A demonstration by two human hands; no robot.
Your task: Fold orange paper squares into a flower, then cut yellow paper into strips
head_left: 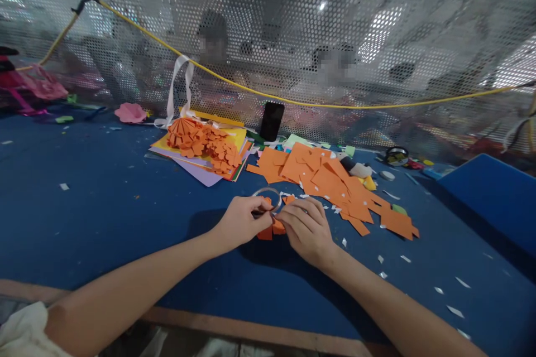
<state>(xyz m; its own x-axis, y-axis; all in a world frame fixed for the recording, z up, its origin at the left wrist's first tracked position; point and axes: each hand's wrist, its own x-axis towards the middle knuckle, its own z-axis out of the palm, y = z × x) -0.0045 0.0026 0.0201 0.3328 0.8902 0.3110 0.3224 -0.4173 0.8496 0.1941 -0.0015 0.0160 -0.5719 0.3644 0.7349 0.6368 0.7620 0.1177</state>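
1. Head view: over the bench [125,223]'s near part, the left hand [242,218]'s fingers pinched a tape roll [280,199].
2. The right hand [309,230]'s bent fingers met orange paper [278,227], grip unclear.
3. Taping seemed in hand; the next move probably called for steadiness.

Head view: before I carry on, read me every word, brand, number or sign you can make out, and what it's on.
No text is readable here.
Black-rimmed round item: yellowish patch, too small and blurred to read.
Dark phone-like slab: no text shows.
Ring-shaped roll: no readable marking.
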